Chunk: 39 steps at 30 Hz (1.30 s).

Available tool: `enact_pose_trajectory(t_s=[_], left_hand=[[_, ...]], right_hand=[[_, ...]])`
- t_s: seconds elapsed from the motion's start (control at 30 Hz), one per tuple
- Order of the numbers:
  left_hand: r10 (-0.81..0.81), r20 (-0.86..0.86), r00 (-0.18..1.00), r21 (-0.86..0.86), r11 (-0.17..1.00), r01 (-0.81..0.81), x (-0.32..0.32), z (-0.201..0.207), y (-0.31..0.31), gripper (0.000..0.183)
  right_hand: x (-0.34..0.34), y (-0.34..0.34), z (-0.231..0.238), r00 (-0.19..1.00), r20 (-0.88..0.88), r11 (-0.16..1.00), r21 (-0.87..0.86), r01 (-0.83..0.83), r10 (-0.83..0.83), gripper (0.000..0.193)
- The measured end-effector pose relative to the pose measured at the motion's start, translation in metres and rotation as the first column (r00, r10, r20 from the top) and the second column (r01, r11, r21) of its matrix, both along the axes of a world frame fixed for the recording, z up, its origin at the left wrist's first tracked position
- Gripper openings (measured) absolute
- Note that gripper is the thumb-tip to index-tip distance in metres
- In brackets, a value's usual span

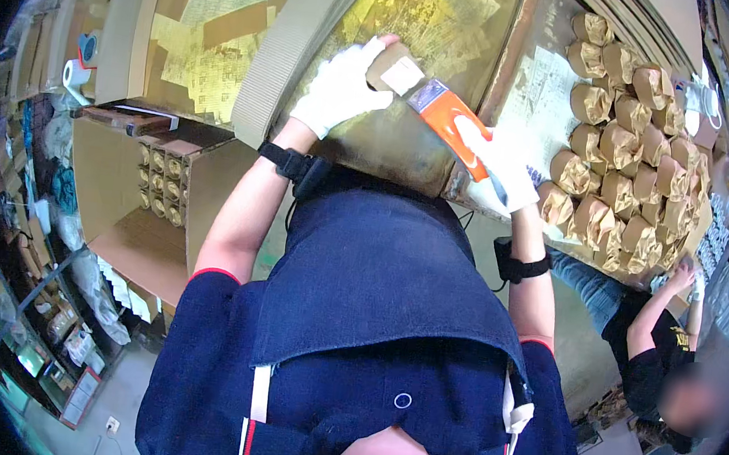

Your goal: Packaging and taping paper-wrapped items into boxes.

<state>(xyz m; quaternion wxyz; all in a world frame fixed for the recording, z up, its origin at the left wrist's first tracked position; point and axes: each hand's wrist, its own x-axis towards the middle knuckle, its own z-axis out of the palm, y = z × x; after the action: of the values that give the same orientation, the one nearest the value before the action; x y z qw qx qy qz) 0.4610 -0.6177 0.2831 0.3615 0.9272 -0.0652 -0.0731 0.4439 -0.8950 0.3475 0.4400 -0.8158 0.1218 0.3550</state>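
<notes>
My left hand (pixel 344 88), in a white glove, is closed round a brown paper-wrapped piece (pixel 379 67) whose far side is hidden. My right hand (pixel 513 168), also gloved in white, grips a wide flat brush (pixel 457 129) with an orange handle and a grey-blue band. The brush's pale bristles (pixel 401 75) lie against the brown piece, or just over it. Both hands are above a work surface (pixel 407 156) covered with yellow-stained, printed sheets. To the right of my right hand stand several brown paper-wrapped bundles (pixel 621 152) with crumpled tops, set close together.
Left of me an open cardboard box (pixel 108 174) holds stacked paper-wrapped pieces (pixel 165 184). Cardboard (pixel 197 41) and tape rolls (pixel 76 77) are at the far left. On the right another person (pixel 663 348) has their hands by the bundles, near a white cup-like thing (pixel 700 101).
</notes>
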Motion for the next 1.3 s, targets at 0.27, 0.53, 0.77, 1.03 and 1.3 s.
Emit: enact_pose_trajectory(t_s=[0.27,0.53,0.77,1.03,1.3], left_hand=[[0.086,0.227,0.970,0.014,0.996,-0.092,-0.034,-0.028,-0.016,0.060],[0.030,0.302,0.953,0.211,0.973,-0.098,-0.082,0.037,-0.002,0.064],[0.047,0.040,0.998,-0.087,0.995,-0.043,-0.047,0.048,0.017,0.068],[0.413,0.243,0.878,0.085,0.892,-0.443,0.074,0.088,0.213,0.075],[0.353,0.350,0.868,0.329,0.821,-0.467,0.248,-0.004,0.272,0.079]], right_hand=[[-0.012,0.033,-0.028,0.930,0.261,0.924,-0.348,-0.159,0.258,0.076],[0.046,0.002,-0.014,0.759,0.627,0.868,-0.462,0.182,0.175,0.069],[0.072,-0.039,-0.084,0.428,0.728,0.656,-0.678,0.333,0.536,0.052],[0.076,-0.032,-0.086,0.522,0.679,0.578,-0.726,0.372,0.517,0.051],[0.076,-0.027,-0.092,0.673,0.609,0.519,-0.769,0.373,0.419,0.050]])
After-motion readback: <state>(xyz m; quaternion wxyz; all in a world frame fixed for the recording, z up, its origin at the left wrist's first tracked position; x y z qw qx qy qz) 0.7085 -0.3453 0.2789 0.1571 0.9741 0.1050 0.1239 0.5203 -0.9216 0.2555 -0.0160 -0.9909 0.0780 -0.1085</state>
